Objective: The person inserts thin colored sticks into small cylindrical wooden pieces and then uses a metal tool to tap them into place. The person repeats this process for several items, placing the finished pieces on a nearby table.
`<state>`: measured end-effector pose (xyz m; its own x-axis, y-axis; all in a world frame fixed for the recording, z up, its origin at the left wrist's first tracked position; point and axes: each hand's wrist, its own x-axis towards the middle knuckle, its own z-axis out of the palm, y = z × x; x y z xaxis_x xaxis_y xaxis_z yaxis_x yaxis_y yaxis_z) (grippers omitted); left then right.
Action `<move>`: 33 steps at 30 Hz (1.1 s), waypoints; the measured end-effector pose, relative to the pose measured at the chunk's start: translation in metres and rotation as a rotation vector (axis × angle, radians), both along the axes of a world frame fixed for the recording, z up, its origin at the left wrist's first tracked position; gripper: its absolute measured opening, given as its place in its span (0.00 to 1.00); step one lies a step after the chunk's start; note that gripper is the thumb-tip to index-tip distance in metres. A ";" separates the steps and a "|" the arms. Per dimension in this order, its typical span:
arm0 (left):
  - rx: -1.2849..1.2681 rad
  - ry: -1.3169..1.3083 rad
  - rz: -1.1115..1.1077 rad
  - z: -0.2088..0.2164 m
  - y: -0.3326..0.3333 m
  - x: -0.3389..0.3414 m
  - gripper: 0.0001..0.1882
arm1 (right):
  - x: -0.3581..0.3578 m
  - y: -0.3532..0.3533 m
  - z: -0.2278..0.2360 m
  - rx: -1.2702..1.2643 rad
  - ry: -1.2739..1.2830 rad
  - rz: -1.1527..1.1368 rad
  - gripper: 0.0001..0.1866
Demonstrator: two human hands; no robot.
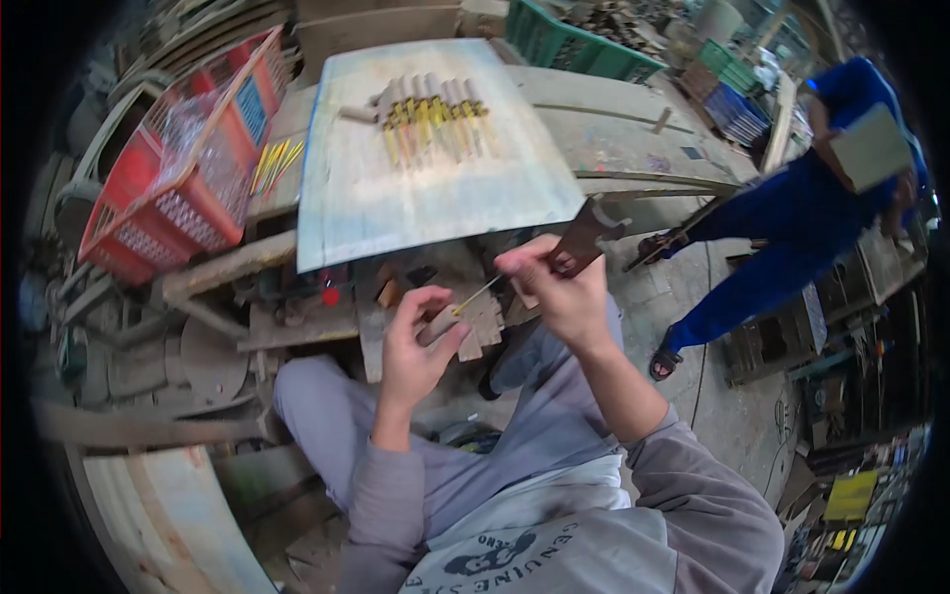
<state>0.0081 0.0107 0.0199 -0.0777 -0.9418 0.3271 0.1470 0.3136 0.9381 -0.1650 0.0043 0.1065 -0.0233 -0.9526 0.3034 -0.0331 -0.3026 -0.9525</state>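
Observation:
My left hand (423, 342) is closed round a short pale wooden cylinder (438, 327), holding it between thumb and fingers. A thin yellow rod (477, 297) runs from the cylinder's end up toward my right hand (561, 292). That hand is closed on a dark brown flat piece with a notched end (590, 238), and its fingertips are at the rod's dark far end; whether they touch it is hard to tell. Beyond my hands, several wooden-handled pieces with yellow shafts and dark bands (430, 114) lie in a cluster on a pale board (366, 218).
A red plastic crate (188, 203) holding clear plastic stands at the left, beside loose yellow and red sticks (275, 166). A green crate (574, 45) sits at the back. At the right stands a person in blue workwear (762, 238), holding a flat panel (871, 148).

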 end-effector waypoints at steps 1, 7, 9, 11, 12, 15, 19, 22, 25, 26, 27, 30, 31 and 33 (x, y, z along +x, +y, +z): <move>-0.044 -0.064 0.031 -0.006 0.000 0.002 0.08 | 0.003 -0.001 -0.002 -0.032 -0.016 -0.008 0.05; -0.083 -0.015 0.041 -0.013 -0.004 0.008 0.06 | 0.014 -0.003 -0.002 0.031 0.012 -0.044 0.06; -0.044 -0.015 0.065 -0.015 -0.002 0.012 0.05 | 0.013 -0.003 0.005 0.148 -0.101 -0.011 0.12; 0.000 0.034 0.056 -0.018 -0.003 0.014 0.05 | -0.004 -0.004 0.025 0.406 -0.427 0.191 0.14; -0.002 0.048 0.056 -0.017 -0.004 0.014 0.05 | -0.012 -0.005 0.027 0.426 -0.351 0.167 0.17; -0.050 0.020 0.056 -0.012 -0.005 0.015 0.04 | -0.035 -0.005 0.021 0.256 0.226 0.138 0.19; -0.127 -0.089 0.058 -0.010 -0.007 0.022 0.04 | -0.041 0.001 0.030 0.202 -0.014 -0.023 0.19; -0.142 -0.079 0.061 -0.012 -0.008 0.022 0.03 | -0.034 0.009 0.011 0.077 0.173 0.058 0.13; -0.129 -0.029 0.072 -0.011 -0.007 0.021 0.03 | -0.037 0.019 0.015 0.089 0.055 0.025 0.11; -0.118 -0.005 0.076 -0.010 -0.006 0.022 0.04 | -0.040 0.014 0.014 0.051 -0.223 0.122 0.11; -0.133 -0.019 0.071 -0.008 -0.006 0.021 0.04 | -0.043 0.009 0.015 0.012 -0.499 0.212 0.11; -0.157 -0.054 0.046 -0.004 -0.005 0.022 0.04 | -0.029 0.019 0.014 0.040 0.357 0.059 0.18; -0.150 -0.063 0.031 -0.006 -0.004 0.024 0.04 | -0.031 0.019 0.013 0.014 0.488 0.045 0.19; -0.155 -0.056 0.016 -0.004 -0.002 0.024 0.04 | -0.046 0.013 0.019 0.008 -0.452 0.138 0.13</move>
<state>0.0324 0.0085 0.0156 -0.0854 -0.8815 0.4644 0.0898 0.4574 0.8847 -0.2107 0.0177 0.1255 -0.0247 -0.9583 0.2845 0.4249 -0.2677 -0.8648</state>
